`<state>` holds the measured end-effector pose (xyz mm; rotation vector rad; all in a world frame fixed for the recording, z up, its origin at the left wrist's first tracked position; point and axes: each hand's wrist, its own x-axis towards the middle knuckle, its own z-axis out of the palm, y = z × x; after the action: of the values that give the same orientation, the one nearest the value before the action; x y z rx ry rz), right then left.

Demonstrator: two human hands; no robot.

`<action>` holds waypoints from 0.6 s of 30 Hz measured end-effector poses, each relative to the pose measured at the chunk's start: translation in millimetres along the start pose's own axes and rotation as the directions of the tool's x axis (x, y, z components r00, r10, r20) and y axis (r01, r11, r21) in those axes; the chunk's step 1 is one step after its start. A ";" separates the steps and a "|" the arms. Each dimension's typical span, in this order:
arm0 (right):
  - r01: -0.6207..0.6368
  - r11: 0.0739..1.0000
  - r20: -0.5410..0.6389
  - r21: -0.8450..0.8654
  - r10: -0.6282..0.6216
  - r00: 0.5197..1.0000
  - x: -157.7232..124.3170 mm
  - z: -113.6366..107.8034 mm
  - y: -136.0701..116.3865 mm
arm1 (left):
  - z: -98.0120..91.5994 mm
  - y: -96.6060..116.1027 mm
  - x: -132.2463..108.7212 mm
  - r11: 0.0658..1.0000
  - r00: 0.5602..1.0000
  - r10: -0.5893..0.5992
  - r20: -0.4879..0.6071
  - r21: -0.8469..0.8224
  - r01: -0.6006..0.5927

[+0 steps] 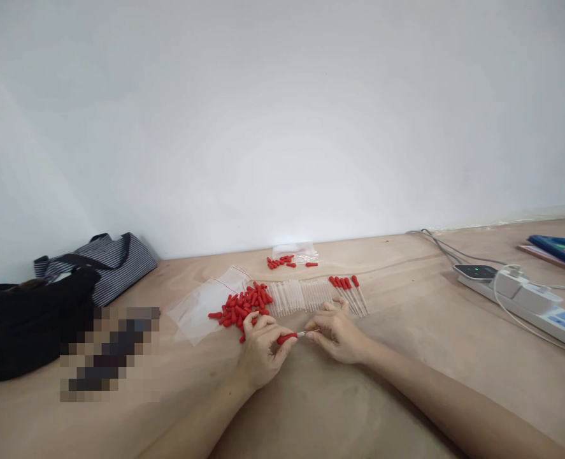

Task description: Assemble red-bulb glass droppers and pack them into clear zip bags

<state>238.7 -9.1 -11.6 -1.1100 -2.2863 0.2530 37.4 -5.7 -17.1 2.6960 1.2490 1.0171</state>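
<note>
My left hand pinches a red rubber dropper bulb between thumb and fingers. A clear glass dropper tube lies in line with the bulb's open end, its other end between the fingertips of my right hand. Bulb and tube meet, but how deep the tube sits inside cannot be made out. Just beyond my left hand is a heap of loose red bulbs. Beside it runs a row of bare glass tubes. Several droppers with red bulbs on them lie past my right hand.
Clear plastic bags lie left of the heap. Near the wall are more red bulbs and a small bag. Black and striped bags stand at left, by a blurred dark object. A power strip with cables is at right.
</note>
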 end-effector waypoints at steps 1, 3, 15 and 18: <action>-0.002 1.000 -0.017 -0.020 0.002 1.000 -0.5 -1.0 0.0 | 0.3 -0.2 0.0 1.000 1.000 -0.009 -0.009 0.009 0.009; 0.011 0.996 -0.036 -0.087 -0.014 0.999 -1.3 -2.5 1.3 | 0.2 -1.8 0.1 1.000 1.000 -0.008 0.005 0.022 0.008; -0.663 0.696 -0.256 -0.276 0.611 0.749 21.0 -7.2 56.3 | -17.0 -36.8 2.0 0.902 0.935 -0.355 0.017 0.270 0.337; -0.690 0.651 -0.249 -0.317 0.645 0.723 27.2 -1.6 61.0 | -18.5 -37.3 1.6 0.885 0.925 -0.379 0.026 0.303 0.354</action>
<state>266.5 50.4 -23.6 -2.1177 -1.7558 -0.0018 2.4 16.2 -11.3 2.5000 1.9324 0.7099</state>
